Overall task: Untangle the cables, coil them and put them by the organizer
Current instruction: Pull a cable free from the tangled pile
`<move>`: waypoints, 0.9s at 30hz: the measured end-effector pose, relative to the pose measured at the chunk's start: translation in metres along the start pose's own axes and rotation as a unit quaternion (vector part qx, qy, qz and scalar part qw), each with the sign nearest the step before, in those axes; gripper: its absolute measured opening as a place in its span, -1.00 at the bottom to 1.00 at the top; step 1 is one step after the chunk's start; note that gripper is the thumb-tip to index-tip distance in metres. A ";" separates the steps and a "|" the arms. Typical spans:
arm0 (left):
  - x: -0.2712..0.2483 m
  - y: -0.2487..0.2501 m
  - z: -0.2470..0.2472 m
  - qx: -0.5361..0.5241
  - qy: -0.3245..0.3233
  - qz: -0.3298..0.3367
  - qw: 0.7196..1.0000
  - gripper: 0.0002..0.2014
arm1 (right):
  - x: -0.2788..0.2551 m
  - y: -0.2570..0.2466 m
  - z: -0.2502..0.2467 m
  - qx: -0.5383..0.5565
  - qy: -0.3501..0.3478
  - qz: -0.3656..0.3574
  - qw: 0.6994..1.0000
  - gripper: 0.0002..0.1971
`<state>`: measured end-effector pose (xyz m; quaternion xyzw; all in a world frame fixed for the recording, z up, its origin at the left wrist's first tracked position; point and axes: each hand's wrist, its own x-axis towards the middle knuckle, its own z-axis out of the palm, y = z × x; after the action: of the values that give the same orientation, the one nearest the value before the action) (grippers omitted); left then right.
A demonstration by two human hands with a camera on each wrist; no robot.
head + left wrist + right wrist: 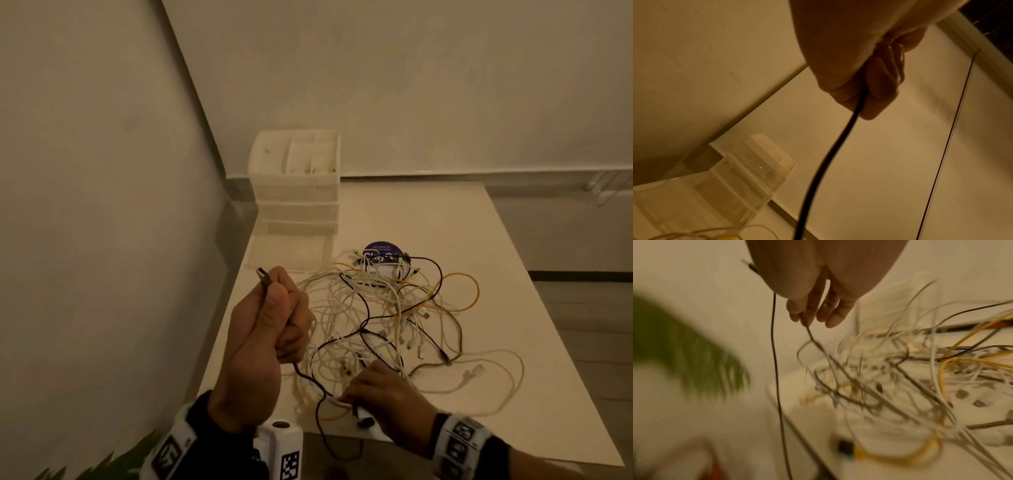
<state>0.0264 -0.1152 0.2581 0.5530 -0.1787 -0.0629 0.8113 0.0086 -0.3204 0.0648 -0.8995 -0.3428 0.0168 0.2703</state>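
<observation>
A tangle of white, yellow and black cables [394,308] lies on the white table [496,274]. My left hand [274,308] is raised over the table's left side and grips a black cable [828,162] in its fist. The cable's plug [263,277] sticks out above the thumb. My right hand [349,394] rests low at the near edge of the tangle [900,378]. Its thumb and forefinger pinch a dark braided cable [807,327]. The clear plastic drawer organizer [298,185] stands at the table's back left corner.
A purple round disc [382,253] lies under the far side of the tangle. A loop of black cable [329,445] hangs over the table's front edge. Walls stand close on the left and behind. A green plant [684,353] sits low on the left.
</observation>
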 end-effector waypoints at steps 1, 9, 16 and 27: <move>0.004 -0.002 0.002 0.005 0.003 0.001 1.000 -0.50 | 0.001 -0.009 -0.020 0.062 0.068 0.057 0.994 -0.85; 0.033 -0.036 0.025 0.070 0.004 -0.017 0.997 -0.59 | 0.055 0.006 -0.110 0.486 0.337 0.316 0.742 -0.73; 0.052 -0.050 0.024 0.146 0.020 -0.004 0.989 -0.63 | 0.095 0.026 -0.212 0.325 0.431 0.224 0.811 -0.73; 0.083 -0.050 0.047 0.233 0.083 0.082 0.966 -0.60 | 0.072 -0.041 -0.194 0.159 0.223 0.107 0.956 -0.70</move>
<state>0.0919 -0.1998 0.2461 0.7135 -0.1654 0.0929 0.6745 0.0809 -0.3417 0.2621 -0.8575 -0.1680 -0.1012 0.4756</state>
